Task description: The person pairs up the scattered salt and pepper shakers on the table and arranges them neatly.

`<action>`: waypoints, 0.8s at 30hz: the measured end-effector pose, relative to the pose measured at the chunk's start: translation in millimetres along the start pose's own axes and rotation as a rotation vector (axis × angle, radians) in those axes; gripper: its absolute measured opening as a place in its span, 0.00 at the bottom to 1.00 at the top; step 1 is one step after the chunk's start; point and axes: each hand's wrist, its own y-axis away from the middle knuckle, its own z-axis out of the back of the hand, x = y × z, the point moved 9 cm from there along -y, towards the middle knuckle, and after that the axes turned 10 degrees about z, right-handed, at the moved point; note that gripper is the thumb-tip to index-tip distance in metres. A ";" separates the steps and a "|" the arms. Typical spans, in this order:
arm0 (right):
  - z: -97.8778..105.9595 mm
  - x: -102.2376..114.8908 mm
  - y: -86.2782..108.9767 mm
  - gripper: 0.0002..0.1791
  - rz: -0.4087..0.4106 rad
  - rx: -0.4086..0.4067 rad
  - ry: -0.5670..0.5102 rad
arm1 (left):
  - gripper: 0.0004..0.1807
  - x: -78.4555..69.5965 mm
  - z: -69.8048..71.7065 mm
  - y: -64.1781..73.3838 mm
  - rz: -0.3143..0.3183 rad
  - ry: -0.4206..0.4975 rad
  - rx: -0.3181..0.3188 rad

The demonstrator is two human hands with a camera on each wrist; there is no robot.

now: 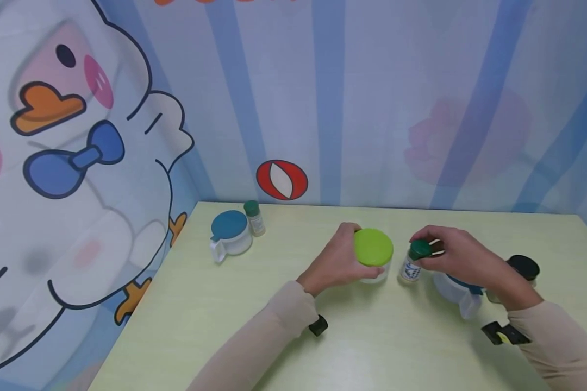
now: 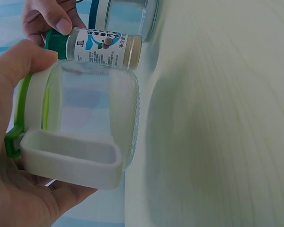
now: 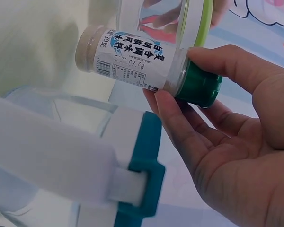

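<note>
My left hand point(image 1: 339, 260) grips a clear glass seasoning jar with a lime-green lid point(image 1: 373, 247) and a white handle point(image 2: 71, 158). Its thumb and fingers wrap the lid end. To the right, my right hand point(image 1: 457, 250) pinches the dark green cap of a small spice bottle point(image 3: 128, 59) between thumb and fingers. That bottle has a white printed label and pale powder inside. It stands close beside the jar, and the two overlap in the left wrist view. Under my right wrist is a glass jar with a teal lid and white handle point(image 1: 452, 288), partly hidden.
A black-lidded jar point(image 1: 523, 267) stands at the right, partly behind the right forearm. At the table's back left are another teal-lidded jar point(image 1: 231, 233) and a second green-capped spice bottle point(image 1: 255, 220). A cartoon-printed backdrop point(image 1: 372, 108) rises behind the pale wooden table point(image 1: 200, 320).
</note>
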 end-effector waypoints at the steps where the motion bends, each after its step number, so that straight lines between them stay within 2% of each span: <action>1: -0.5 -0.1 -0.3 0.22 -0.001 0.002 0.000 | 0.47 -0.8 -0.9 0.0 -0.002 0.001 0.000; 16: -1.3 -0.1 -2.9 0.22 -0.010 0.011 0.039 | 0.46 -3.6 -13.1 -3.9 -0.007 0.020 -0.019; 24: -5.9 -1.4 -3.3 0.23 -0.024 0.037 0.029 | 0.46 -2.8 -18.8 -4.1 0.015 -0.026 -0.009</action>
